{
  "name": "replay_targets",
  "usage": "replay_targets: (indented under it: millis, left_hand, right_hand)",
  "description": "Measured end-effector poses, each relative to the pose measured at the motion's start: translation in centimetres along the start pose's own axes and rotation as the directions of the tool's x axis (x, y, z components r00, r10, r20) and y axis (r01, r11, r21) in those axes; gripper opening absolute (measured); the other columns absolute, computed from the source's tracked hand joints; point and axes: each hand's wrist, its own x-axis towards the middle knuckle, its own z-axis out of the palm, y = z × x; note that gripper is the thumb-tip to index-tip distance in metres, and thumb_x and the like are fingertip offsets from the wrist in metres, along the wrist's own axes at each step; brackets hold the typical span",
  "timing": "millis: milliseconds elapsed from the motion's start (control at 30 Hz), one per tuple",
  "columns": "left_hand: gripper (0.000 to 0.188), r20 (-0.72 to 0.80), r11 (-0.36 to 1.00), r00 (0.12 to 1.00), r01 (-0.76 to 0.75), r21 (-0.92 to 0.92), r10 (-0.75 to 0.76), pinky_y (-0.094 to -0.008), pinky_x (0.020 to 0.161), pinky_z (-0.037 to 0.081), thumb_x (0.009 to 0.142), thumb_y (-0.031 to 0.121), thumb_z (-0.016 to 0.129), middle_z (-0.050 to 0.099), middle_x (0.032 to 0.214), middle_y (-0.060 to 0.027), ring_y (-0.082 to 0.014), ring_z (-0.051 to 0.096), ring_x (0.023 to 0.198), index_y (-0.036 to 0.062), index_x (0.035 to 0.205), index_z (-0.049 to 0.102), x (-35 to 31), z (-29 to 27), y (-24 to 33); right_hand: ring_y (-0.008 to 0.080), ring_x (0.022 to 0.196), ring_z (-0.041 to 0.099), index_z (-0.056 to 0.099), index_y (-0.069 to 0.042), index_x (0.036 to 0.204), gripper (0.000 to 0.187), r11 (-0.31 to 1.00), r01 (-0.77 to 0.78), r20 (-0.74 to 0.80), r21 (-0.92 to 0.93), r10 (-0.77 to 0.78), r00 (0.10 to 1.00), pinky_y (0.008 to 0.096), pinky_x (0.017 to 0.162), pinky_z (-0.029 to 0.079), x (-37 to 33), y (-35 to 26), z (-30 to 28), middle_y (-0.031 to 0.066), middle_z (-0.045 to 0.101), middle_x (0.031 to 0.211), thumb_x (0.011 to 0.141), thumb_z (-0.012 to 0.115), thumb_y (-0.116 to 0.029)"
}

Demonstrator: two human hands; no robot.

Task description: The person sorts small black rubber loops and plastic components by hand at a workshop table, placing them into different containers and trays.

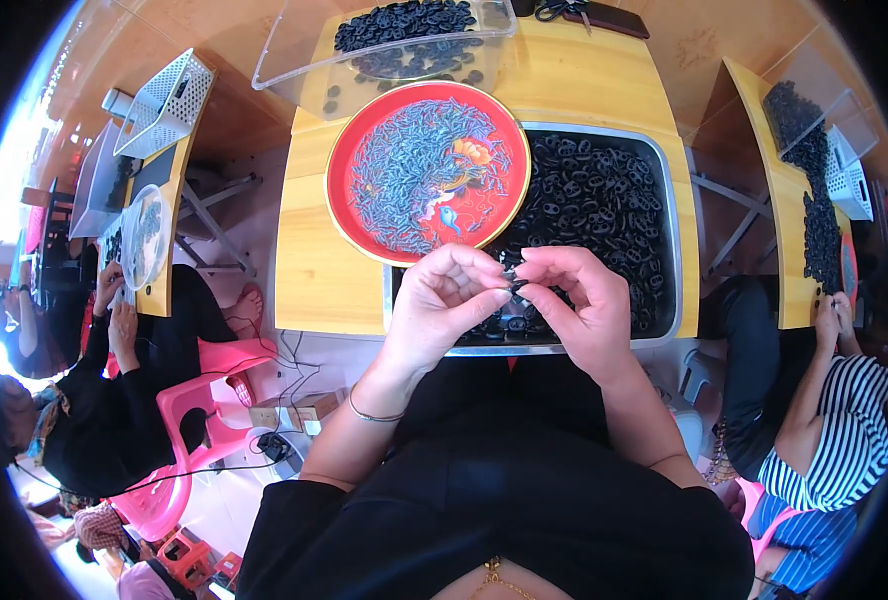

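My left hand (pixel 442 302) and my right hand (pixel 579 302) meet over the near edge of a metal tray (pixel 673 240). Both are closed in a pinch, fingertips almost touching, on a small dark piece (pixel 512 286) mostly hidden by the fingers. Its exact kind is too small to make out. Many black plastic pieces with holes (pixel 594 190) fill the metal tray below. Left of them, a round red tray (pixel 342 205) with a flower print overlaps the metal tray's corner. Small grey-blue screw-like pins (pixel 394 150) lie spread over it.
A clear plastic bin (pixel 509 32) with small black pieces (pixel 404 25) stands at the table's (pixel 314 290) far side. Scissors (pixel 564 8) and a dark flat case (pixel 616 20) lie behind. Co-workers sit at side tables left and right. A pink chair (pixel 189 405) stands at left.
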Motion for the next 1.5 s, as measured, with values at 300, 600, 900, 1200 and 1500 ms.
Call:
replay_targets:
  millis: [300, 600, 900, 1200, 1500]
  left_hand:
    - [0.023, 0.001, 1.0, 1.0, 0.009, -0.01, -0.009, -0.0215, 0.077, 0.048, 0.078, -0.01, 0.061, 0.061, 0.089, -0.0032, -0.0078, 0.059, 0.084, 0.0022, 0.096, 0.054, 0.0, -0.1, 0.0]
    - [0.029, 0.009, 0.969, 0.994, -0.105, 0.222, 0.106, -0.0223, 0.076, 0.049, 0.076, -0.011, 0.062, 0.062, 0.086, -0.0044, -0.0086, 0.06, 0.081, -0.0007, 0.102, 0.054, -0.3, 0.1, -0.2]
    - [0.016, -0.04, 0.96, 0.999, -0.022, 0.281, 0.035, -0.0197, 0.07, 0.048, 0.081, -0.004, 0.062, 0.062, 0.082, -0.003, -0.0059, 0.058, 0.074, -0.0019, 0.096, 0.057, -0.7, 0.5, -0.2]
    - [0.004, -0.056, 0.946, 0.998, 0.009, 0.325, 0.009, -0.016, 0.058, 0.042, 0.084, -0.001, 0.059, 0.058, 0.073, 0.0014, -0.0011, 0.051, 0.065, -0.0015, 0.088, 0.058, -0.7, 0.9, -0.3]
    - [0.006, -0.103, 0.846, 0.975, -0.115, 0.521, 0.196, -0.0186, 0.049, 0.039, 0.077, -0.002, 0.066, 0.056, 0.067, -0.0003, -0.0027, 0.05, 0.055, 0.001, 0.079, 0.062, -0.6, 1.1, -1.9]
  right_hand:
    - [0.0145, 0.079, 0.065, 0.062, -0.003, 0.099, 0.026, 0.984, 0.078, 0.039, -0.158, -0.073, 0.997, 0.0249, 0.069, 0.052, 0.0, -0.2, -0.1, 0.0076, 0.065, 0.085, 0.074, 0.067, 0.002]
    - [0.0132, 0.081, 0.064, 0.059, -0.001, 0.101, 0.026, 0.995, -0.066, 0.02, 0.077, 0.065, 0.998, 0.0252, 0.072, 0.051, -0.3, 0.8, -0.1, 0.0077, 0.065, 0.086, 0.077, 0.064, 0.005]
    - [0.0133, 0.087, 0.062, 0.057, 0.001, 0.103, 0.026, 0.985, -0.097, 0.025, 0.146, 0.095, 0.995, 0.0254, 0.077, 0.051, -0.2, 0.8, -0.5, 0.0082, 0.062, 0.092, 0.078, 0.061, 0.008]
    - [0.0109, 0.084, 0.062, 0.057, 0.001, 0.103, 0.022, 0.974, -0.136, 0.035, 0.179, 0.132, 0.991, 0.0231, 0.075, 0.05, -0.6, 0.9, -0.4, 0.0078, 0.062, 0.09, 0.081, 0.06, 0.005]
    - [0.0093, 0.082, 0.061, 0.058, 0.002, 0.102, 0.02, 0.958, -0.209, 0.043, 0.195, 0.205, 0.978, 0.0218, 0.073, 0.051, -0.7, 1.0, -0.5, 0.007, 0.062, 0.089, 0.082, 0.058, 0.005]
